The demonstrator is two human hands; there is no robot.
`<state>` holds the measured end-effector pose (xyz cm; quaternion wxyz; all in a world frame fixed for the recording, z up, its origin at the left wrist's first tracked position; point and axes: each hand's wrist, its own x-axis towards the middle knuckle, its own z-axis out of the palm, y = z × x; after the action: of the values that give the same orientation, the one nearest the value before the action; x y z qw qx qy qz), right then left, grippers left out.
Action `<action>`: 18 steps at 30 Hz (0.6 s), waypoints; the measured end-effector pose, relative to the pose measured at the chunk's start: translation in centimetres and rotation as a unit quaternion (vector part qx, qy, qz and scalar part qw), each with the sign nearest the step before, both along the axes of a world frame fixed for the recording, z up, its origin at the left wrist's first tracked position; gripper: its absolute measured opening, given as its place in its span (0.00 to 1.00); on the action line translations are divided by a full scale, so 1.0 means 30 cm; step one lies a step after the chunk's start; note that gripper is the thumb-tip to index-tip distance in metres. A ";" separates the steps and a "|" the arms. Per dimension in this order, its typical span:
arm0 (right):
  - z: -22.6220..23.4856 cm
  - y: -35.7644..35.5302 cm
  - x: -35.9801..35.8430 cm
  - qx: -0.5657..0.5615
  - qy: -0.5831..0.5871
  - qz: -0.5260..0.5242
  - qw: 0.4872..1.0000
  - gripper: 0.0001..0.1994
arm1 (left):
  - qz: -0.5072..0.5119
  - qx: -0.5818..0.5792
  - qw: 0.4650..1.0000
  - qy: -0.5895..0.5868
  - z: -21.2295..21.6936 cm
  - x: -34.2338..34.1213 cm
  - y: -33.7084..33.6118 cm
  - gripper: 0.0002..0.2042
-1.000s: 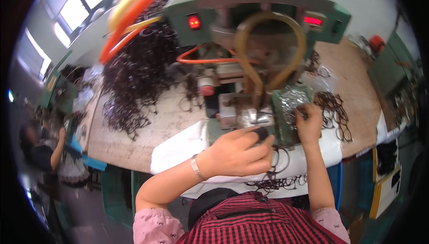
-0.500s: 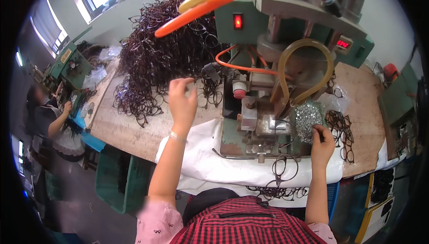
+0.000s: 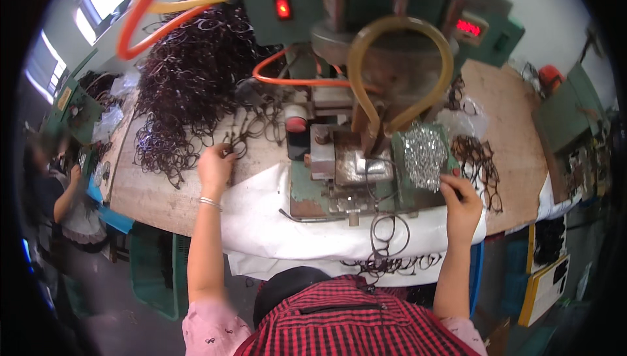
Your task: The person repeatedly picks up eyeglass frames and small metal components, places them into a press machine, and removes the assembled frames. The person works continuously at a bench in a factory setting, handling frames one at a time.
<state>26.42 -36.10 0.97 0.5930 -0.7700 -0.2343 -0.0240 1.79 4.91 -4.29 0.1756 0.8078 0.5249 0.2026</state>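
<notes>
My left hand (image 3: 215, 172) is closed at the near edge of a heap of dark eyeglass frames (image 3: 196, 62), its fingertips pinching an eyeglass frame (image 3: 239, 148) on the table. At the right, my right hand (image 3: 461, 204) has thumb and forefinger bent together at the near edge of a pile of small silvery metal pieces (image 3: 423, 157); whatever lies between those fingertips is too small to make out. Between my hands stands a green press machine (image 3: 307, 194) with a metal fixture block (image 3: 361, 164). Another eyeglass frame (image 3: 407, 238) hangs over its front edge.
A red push button (image 3: 296, 125) and a looped tan hose (image 3: 450, 56) are on the press. More frames (image 3: 480, 160) lie to the right. White sheeting (image 3: 261, 219) covers the table's front edge. A green crate (image 3: 153, 271) stands below left; a person (image 3: 62, 193) works at far left.
My left hand has come down from the air onto the frames and closed there. My right hand stays by the metal pieces. The whole view has shifted, moving the press leftward in the picture.
</notes>
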 end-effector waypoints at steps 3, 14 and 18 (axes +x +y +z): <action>0.174 0.128 -0.057 0.005 -0.015 0.157 0.988 0.09 | 0.023 0.150 0.986 -0.063 0.019 -0.108 0.004 0.08; 0.183 0.361 -0.097 0.161 0.081 0.211 0.961 0.25 | -0.233 -0.065 0.761 -0.602 0.345 0.108 -0.472 0.05; 0.195 0.384 -0.142 0.221 0.170 0.240 0.930 0.27 | -0.369 0.056 0.743 -0.556 0.560 0.218 -0.527 0.06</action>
<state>22.15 -24.58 6.81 0.7674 -0.5326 -0.2964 0.1986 8.32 -10.91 12.50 0.4520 0.6906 -0.0168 0.5643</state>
